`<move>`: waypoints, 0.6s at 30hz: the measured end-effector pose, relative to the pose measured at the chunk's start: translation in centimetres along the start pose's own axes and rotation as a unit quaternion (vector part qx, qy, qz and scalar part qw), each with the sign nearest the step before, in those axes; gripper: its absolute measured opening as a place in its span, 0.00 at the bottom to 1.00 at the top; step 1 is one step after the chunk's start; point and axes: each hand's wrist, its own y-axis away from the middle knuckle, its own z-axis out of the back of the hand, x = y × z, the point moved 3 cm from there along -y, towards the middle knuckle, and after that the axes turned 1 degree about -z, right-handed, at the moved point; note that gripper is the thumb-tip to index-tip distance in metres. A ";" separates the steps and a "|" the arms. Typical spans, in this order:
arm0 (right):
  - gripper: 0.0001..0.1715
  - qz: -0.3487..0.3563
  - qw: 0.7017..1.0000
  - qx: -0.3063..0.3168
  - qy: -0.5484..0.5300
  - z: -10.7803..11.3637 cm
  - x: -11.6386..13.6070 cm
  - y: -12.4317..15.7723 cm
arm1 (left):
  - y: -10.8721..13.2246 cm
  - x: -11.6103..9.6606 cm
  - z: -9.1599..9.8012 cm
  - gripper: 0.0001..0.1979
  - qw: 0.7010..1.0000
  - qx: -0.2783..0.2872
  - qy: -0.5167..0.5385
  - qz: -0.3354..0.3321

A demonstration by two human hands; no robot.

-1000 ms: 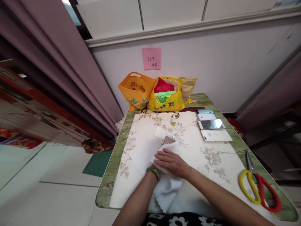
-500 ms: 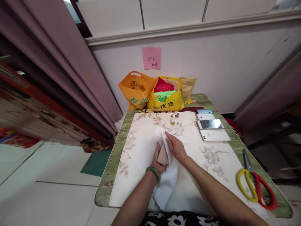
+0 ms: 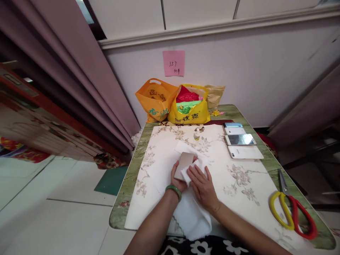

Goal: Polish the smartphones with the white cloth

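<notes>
While the left hand (image 3: 179,180) curls around a beige phone (image 3: 183,163) above the floral sheet (image 3: 239,193) covering much of the desk (image 3: 132,179), the right hand (image 3: 203,187), stretched nearly flat, presses a white cloth (image 3: 192,214) against the phone.
</notes>
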 end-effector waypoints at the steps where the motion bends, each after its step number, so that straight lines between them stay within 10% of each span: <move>1: 0.32 0.028 0.999 0.013 -0.006 0.3 0.3 0.1 | 0.1 0.0 0.2 0.32 1.000 -0.002 -0.001 0.011; 5: 0.31 0.097 0.994 0.049 -0.027 0.6 -0.8 -0.8 | 0.0 0.1 1.4 0.29 0.997 -0.076 -0.005 0.025; 12: 0.25 -0.053 0.998 0.006 -0.031 -0.9 -6.5 -4.7 | -0.5 0.0 0.7 0.21 0.993 -0.112 0.006 -0.043; 18: 0.23 -0.057 0.998 0.012 -0.026 -1.3 -5.7 -5.3 | -0.6 0.1 0.4 0.17 0.990 -0.134 -0.022 -0.045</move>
